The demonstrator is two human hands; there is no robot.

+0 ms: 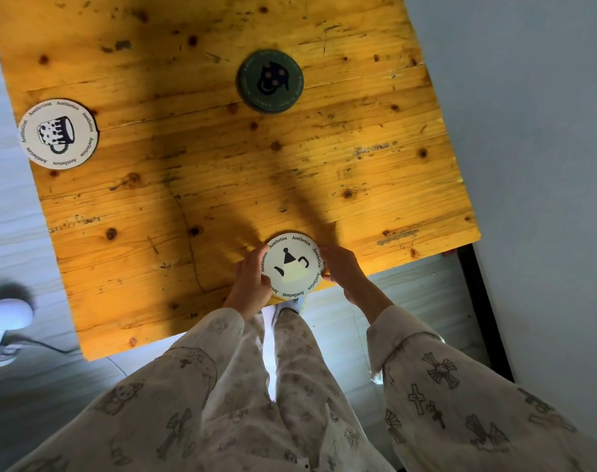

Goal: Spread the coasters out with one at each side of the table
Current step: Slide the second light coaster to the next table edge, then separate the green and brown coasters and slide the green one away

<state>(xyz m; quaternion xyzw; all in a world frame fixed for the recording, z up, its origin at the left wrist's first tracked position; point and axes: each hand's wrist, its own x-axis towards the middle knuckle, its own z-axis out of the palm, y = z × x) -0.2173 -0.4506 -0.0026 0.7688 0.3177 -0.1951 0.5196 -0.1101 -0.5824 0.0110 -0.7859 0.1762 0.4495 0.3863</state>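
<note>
My left hand [253, 279] and right hand [341, 267] grip white coaster [292, 265] between fingers; rim text "Aesthetics".

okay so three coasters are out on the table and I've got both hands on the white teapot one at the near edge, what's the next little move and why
Probably slide the teapot coaster slightly farther onto the table and let go. Its near rim hangs over the edge, with the left hand and right hand on either side. The mug coaster sits at the left edge; the green coaster lies farther out.
</note>
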